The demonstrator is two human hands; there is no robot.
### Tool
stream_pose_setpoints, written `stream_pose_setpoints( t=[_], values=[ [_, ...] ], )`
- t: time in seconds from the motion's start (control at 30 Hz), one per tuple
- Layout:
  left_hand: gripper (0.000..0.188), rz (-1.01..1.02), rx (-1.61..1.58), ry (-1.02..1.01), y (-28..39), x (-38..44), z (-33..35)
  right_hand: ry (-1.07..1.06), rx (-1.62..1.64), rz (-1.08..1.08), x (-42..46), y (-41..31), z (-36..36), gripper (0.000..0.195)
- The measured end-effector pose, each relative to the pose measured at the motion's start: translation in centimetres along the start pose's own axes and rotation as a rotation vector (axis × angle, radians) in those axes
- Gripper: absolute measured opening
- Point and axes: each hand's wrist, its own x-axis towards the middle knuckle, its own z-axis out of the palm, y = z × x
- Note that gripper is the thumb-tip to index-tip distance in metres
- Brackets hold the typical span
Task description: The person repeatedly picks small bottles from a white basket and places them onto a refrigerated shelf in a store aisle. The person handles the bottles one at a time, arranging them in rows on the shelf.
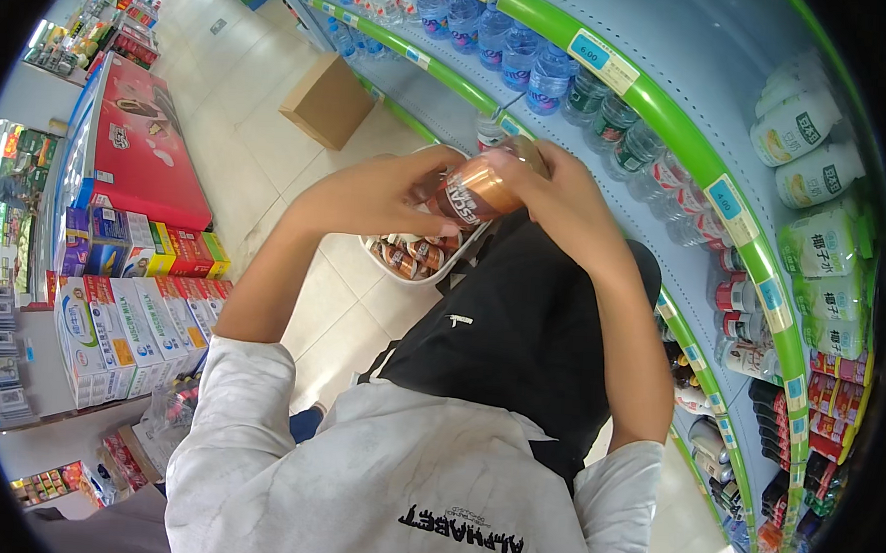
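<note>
A Nescafé coffee bottle (468, 189) with a brown and copper label is tilted between both hands in front of my lap. My left hand (410, 192) has its fingers around the lower end, and my right hand (542, 180) grips the upper end, covering part of it. Below them on the tiled floor stands a white oval basket (411, 278) that holds several similar brown-labelled bottles (406, 258). The hands hide part of the basket. Just behind the held bottle, a small clear bottle with a red and white label (489, 132) stands at the shelf.
Curved shelves with green price rails (648, 99) run along the right, holding water bottles (547, 79) and other drinks. A cardboard box (328, 101) sits on the floor ahead. At the left are a red-topped chest (146, 141) and stacked milk cartons (139, 336).
</note>
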Motion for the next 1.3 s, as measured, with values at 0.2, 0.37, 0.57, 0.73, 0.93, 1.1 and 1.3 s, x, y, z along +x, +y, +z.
stream_pose_setpoints(
  t=[0.2,0.37,0.57,0.73,0.93,1.1,1.3],
  values=[
    [0.064,0.136,-0.044,0.255,-3.9,3.3,1.2,0.005,-0.355,0.021,3.3,0.1,0.7,0.072],
    [0.059,-0.003,0.143,0.340,-12.3,8.1,3.1,0.149,-0.317,0.057,1.8,7.4,-0.8,0.066],
    [0.042,-0.147,0.378,0.338,-27.8,15.3,9.8,0.372,-0.926,0.181,-8.6,19.1,-7.9,0.045],
    [0.031,-0.287,0.428,0.274,-34.7,19.9,13.8,0.469,-0.743,0.338,-10.0,19.2,-7.8,0.040],
    [0.028,-0.343,0.454,0.291,-37.8,22.3,16.9,0.444,-0.829,0.402,-8.9,18.9,-7.4,0.038],
    [0.042,-0.393,0.400,0.357,-40.0,21.5,18.6,0.415,-0.816,0.406,-7.7,18.5,-7.1,0.038],
    [0.045,-0.284,0.206,0.517,-35.8,15.4,15.9,0.444,-0.835,0.392,-8.8,19.3,-7.6,0.039]
  ],
)
